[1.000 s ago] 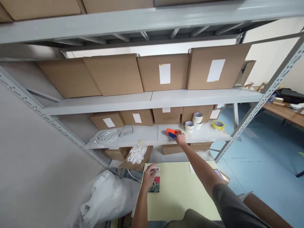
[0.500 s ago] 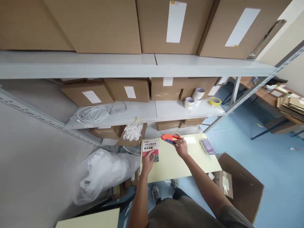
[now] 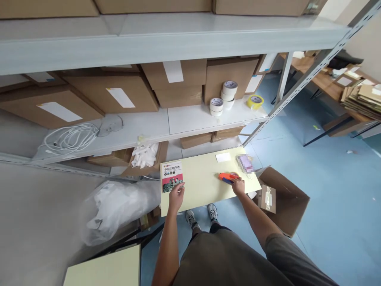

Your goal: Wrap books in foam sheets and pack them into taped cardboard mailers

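Observation:
My right hand (image 3: 238, 186) is closed on an orange and blue tape dispenser (image 3: 226, 177), which is low over the right half of a pale yellow table (image 3: 202, 178). A roll of tape shows at the dispenser's far side. At the table's left end lies a book (image 3: 172, 173) with a white and pink cover and Chinese characters. Over the book's lower right corner is my left hand (image 3: 176, 197), fingers apart and holding nothing. Whether it touches the cover I cannot tell. A white paper sheet (image 3: 223, 157) lies at the table's back edge, near a blurred purple item (image 3: 245, 163).
Metal shelving (image 3: 143, 137) behind the table carries cardboard boxes (image 3: 178, 83), white tape rolls (image 3: 216, 106), a yellow tape roll (image 3: 255, 101) and coiled white cable (image 3: 71, 137). A large open carton (image 3: 293, 202) stands right of the table, a stuffed plastic bag (image 3: 119, 206) left.
My right hand has brought the tape dispenser down and nearer to me, toward the table's right side. My left hand has drawn back from the book's middle to its lower corner. The view has shifted.

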A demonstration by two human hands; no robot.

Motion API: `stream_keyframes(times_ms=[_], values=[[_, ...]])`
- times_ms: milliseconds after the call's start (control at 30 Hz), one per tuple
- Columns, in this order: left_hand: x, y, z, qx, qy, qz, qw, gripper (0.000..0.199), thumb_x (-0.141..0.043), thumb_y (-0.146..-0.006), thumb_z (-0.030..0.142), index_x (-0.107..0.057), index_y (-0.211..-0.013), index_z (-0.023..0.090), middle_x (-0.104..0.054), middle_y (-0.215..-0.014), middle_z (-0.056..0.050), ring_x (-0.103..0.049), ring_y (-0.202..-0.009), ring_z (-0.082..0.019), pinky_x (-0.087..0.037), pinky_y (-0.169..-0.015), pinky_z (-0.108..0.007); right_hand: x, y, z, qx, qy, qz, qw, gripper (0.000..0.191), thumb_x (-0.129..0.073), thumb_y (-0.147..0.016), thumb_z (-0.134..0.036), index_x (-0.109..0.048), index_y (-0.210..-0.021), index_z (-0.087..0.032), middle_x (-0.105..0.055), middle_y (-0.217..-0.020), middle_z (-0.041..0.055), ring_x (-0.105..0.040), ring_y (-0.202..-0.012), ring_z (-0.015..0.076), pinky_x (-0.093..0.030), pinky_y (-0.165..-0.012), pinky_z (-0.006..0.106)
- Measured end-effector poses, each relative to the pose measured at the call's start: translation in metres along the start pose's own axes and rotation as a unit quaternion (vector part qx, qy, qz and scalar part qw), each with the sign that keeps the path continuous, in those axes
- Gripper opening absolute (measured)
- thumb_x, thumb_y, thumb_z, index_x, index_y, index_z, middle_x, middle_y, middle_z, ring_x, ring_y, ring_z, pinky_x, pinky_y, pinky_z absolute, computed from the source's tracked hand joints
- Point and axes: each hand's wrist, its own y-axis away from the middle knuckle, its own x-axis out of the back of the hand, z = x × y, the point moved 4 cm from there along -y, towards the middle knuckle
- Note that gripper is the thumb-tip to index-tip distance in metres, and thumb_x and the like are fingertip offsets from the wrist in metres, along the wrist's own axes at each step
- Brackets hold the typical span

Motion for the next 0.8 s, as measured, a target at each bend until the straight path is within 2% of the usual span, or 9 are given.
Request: stream_keyframes(times_ms=[100,200,367,467,533,633,733,800], values=[[-0.026,0.001,0.011,0.012,-0.008,-0.006,1.0,0.042,-0.065,-0.089,0.05,-0.079,-0.118,0.024,-0.078,-0.125,-0.011,-0.074,-0.105,-0.027,-0.062,-0.091,-0.038,-0.007,-0.002,0.036,-0.023,0.014,-0.024,0.999,0.048,-0.061,-0.089,-0.016,-0.076,-0.132,-0.027,-0.077,-0.128,0.0123,-0.056,-0.131,0.036,-0.04,-0.1,0.045],[-0.049,0.0,0.025,0.008,-0.012,-0.02,1.0,0.042,-0.065,-0.089,0.05,-0.079,-0.119,0.023,-0.078,-0.125,-0.012,-0.074,-0.104,-0.026,-0.062,-0.09,-0.037,-0.006,-0.006,0.054,-0.031,0.02,-0.026,0.999,0.052,-0.059,-0.086,-0.015,-0.075,-0.135,-0.027,-0.077,-0.129,0.0124,-0.057,-0.13,0.0368,-0.041,-0.099,0.047],[-0.079,-0.006,0.044,0.0,-0.017,-0.035,0.999,0.041,-0.065,-0.09,0.048,-0.079,-0.119,0.022,-0.078,-0.123,-0.012,-0.074,-0.102,-0.026,-0.061,-0.088,-0.037,0.007,-0.011,0.054,-0.038,-0.007,-0.051,0.998,0.047,-0.062,-0.084,-0.018,-0.077,-0.129,-0.026,-0.077,-0.126,0.0142,-0.054,-0.134,0.0363,-0.039,-0.102,0.047],[-0.088,-0.009,0.051,-0.011,-0.015,-0.037,0.999,0.041,-0.065,-0.091,0.048,-0.078,-0.12,0.022,-0.078,-0.122,-0.012,-0.074,-0.102,-0.025,-0.061,-0.089,-0.036,0.015,-0.011,0.044,-0.038,-0.033,-0.049,0.998,0.046,-0.068,-0.083,-0.022,-0.075,-0.129,-0.023,-0.072,-0.137,0.0147,-0.05,-0.139,0.0365,-0.039,-0.105,0.047],[-0.089,-0.009,0.053,-0.016,-0.009,-0.034,0.999,0.04,-0.065,-0.091,0.047,-0.078,-0.119,0.022,-0.079,-0.121,-0.012,-0.074,-0.102,-0.024,-0.06,-0.088,-0.035,0.02,-0.01,0.034,-0.034,-0.058,-0.016,0.998,0.046,-0.071,-0.084,-0.027,-0.074,-0.13,-0.022,-0.069,-0.141,0.0158,-0.051,-0.139,0.0366,-0.04,-0.107,0.045],[-0.08,-0.004,0.053,-0.019,-0.002,-0.025,1.0,0.038,-0.065,-0.091,0.045,-0.078,-0.119,0.022,-0.079,-0.12,-0.011,-0.074,-0.101,-0.023,-0.061,-0.088,-0.036,0.022,-0.008,0.011,-0.008,-0.099,0.03,0.995,0.043,-0.067,-0.089,-0.032,-0.073,-0.129,-0.018,-0.073,-0.131,0.0172,-0.058,-0.13,0.035,-0.044,-0.104,0.042],[-0.058,0.005,0.05,-0.019,0.006,0.0,1.0,0.034,-0.065,-0.091,0.039,-0.078,-0.117,0.022,-0.079,-0.12,-0.01,-0.074,-0.099,-0.022,-0.061,-0.091,-0.036,0.02,-0.009,-0.025,0.052,-0.14,0.056,0.987,0.043,-0.061,-0.091,-0.031,-0.072,-0.129,-0.015,-0.076,-0.121,0.0167,-0.063,-0.119,0.0328,-0.048,-0.102,0.041],[-0.037,0.013,0.045,-0.013,0.016,0.027,0.999,0.03,-0.066,-0.09,0.036,-0.079,-0.114,0.022,-0.08,-0.118,-0.01,-0.074,-0.098,-0.021,-0.061,-0.091,-0.036,0.018,-0.011,-0.058,0.102,-0.16,0.064,0.98,0.043,-0.059,-0.091,-0.031,-0.072,-0.13,-0.015,-0.076,-0.12,0.0164,-0.064,-0.117,0.0332,-0.049,-0.102,0.043]])
